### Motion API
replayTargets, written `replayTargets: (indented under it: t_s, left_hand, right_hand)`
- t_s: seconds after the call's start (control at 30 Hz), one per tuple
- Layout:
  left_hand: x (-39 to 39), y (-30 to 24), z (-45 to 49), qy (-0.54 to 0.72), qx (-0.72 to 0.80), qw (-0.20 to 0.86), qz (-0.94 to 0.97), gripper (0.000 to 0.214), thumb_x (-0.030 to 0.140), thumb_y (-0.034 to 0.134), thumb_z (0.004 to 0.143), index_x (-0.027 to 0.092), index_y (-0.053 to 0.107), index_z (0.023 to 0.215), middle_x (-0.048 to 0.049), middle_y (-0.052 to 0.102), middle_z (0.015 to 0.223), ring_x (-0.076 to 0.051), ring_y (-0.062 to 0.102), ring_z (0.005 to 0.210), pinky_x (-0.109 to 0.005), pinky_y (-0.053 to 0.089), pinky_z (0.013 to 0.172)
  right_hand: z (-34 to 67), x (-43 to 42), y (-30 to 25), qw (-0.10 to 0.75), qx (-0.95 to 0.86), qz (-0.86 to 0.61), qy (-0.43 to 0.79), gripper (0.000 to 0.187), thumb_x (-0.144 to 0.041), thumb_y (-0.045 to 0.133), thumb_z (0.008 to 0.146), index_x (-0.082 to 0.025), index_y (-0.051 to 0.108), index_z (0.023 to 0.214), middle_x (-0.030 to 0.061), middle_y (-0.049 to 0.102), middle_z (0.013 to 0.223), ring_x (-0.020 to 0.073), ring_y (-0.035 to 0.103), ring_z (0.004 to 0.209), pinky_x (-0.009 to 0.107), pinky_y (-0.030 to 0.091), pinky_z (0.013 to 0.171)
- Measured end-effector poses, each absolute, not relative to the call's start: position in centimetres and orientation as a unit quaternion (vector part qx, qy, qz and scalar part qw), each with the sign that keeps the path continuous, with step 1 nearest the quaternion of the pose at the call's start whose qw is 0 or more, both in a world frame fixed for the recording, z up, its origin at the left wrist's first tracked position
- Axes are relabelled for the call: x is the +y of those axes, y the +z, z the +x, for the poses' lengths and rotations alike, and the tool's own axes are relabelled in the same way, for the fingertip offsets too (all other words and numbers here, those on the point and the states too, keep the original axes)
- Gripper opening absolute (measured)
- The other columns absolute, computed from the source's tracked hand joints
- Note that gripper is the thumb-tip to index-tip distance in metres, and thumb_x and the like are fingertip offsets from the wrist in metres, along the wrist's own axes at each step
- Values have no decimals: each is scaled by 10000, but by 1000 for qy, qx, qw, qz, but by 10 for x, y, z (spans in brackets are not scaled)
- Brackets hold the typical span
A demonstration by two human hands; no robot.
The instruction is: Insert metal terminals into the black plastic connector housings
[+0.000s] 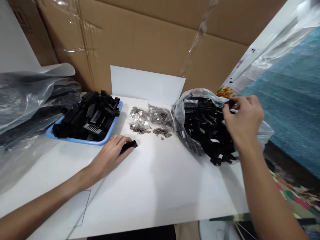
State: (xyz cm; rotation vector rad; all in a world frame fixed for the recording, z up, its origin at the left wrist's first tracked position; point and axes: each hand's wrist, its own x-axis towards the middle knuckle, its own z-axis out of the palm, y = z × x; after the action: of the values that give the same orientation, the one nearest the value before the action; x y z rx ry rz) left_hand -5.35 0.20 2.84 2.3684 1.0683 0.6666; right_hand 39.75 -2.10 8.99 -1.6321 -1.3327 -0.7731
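My left hand (pixel 112 154) rests on the white table (pixel 160 186), fingers closed over a small black plastic part (pixel 129 146) that sticks out toward the right. My right hand (pixel 242 120) hovers over a clear plastic bag (pixel 265 131) full of black plastic parts (pixel 207 130) and pinches one black piece (pixel 230 104) at the bag's top edge. Between the hands lie two small piles of tiny metal clips (pixel 150 121), one of them on a clear wrapper.
A blue tray (pixel 82 140) heaped with black parts sits at the left. Crumpled plastic bags (pixel 30 100) lie further left. A white card (pixel 147 85) leans on large cardboard boxes (pixel 150 40) at the back. Teal foam sheeting (pixel 292 110) borders the right.
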Motion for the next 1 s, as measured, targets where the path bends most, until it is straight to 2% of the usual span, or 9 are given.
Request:
replayTargets:
  t_s: [0.13,0.27,0.4,0.53,0.63,0.7,0.83,0.9,1.0]
  left_hand:
    - [-7,36,-44,244,373,491,748,400,574,461,1082,209,588,1187,-36,681,920,-202,654,850,-336,518,801]
    - [-6,27,-39,242,349,632,648,409,587,529,1055,188,604,1093,-41,698,875,-189,664,821,-339,526,830]
    - [-2,17,-40,222,346,664,624,436,612,556,1037,181,620,1000,-46,679,919,-174,621,808,-333,501,821]
    - [1,19,-40,213,344,698,591,381,551,625,1001,172,621,958,-41,665,919,-169,595,803,-337,491,824]
    - [3,20,-39,213,344,720,564,353,528,672,968,177,648,951,-45,680,953,-173,602,842,-322,489,833]
    - [3,19,-39,216,338,720,566,372,551,694,952,180,666,962,-43,681,978,-176,605,883,-307,481,839]
    - [2,15,-37,250,328,686,599,404,572,661,960,179,631,871,-17,626,842,-161,550,772,-309,463,787]
    - [1,15,-36,256,337,684,594,388,552,642,974,174,632,889,-31,643,867,-161,553,764,-319,467,783]
    - [1,18,-37,235,333,702,584,360,508,613,1005,157,675,955,-47,663,918,-161,568,787,-323,468,799]
  right_hand:
    - [419,-17,78,361,-593,-662,-282,87,-274,713,900,-240,709,820,122,629,839,333,574,943,494,449,882]
    - [421,-17,78,334,-590,-690,-254,159,-368,732,911,-223,722,846,110,616,823,389,596,1023,606,450,967]
    - [364,-38,83,404,-567,-673,-250,143,-410,651,1004,-307,740,1047,121,660,1003,414,593,1163,680,426,1071]
    - [230,-76,55,425,-704,-565,-73,96,-322,629,1029,-287,697,972,73,698,904,268,665,729,479,597,695]
    - [138,-101,23,372,-784,-491,71,116,-365,564,1059,-337,676,1062,72,730,1092,286,759,951,440,678,716]
    - [110,-107,13,319,-806,-488,99,155,-325,503,1066,-318,637,988,54,718,1006,287,757,917,455,681,709]
    - [141,-90,16,297,-793,-519,117,132,-141,538,962,-257,584,919,40,707,906,233,717,776,383,621,680]
    - [177,-74,17,310,-754,-570,97,69,-202,576,970,-246,593,920,37,685,838,213,677,712,345,568,643]
    - [222,-52,4,306,-683,-663,-7,106,-324,621,965,-220,642,957,89,691,937,228,638,711,366,520,652]
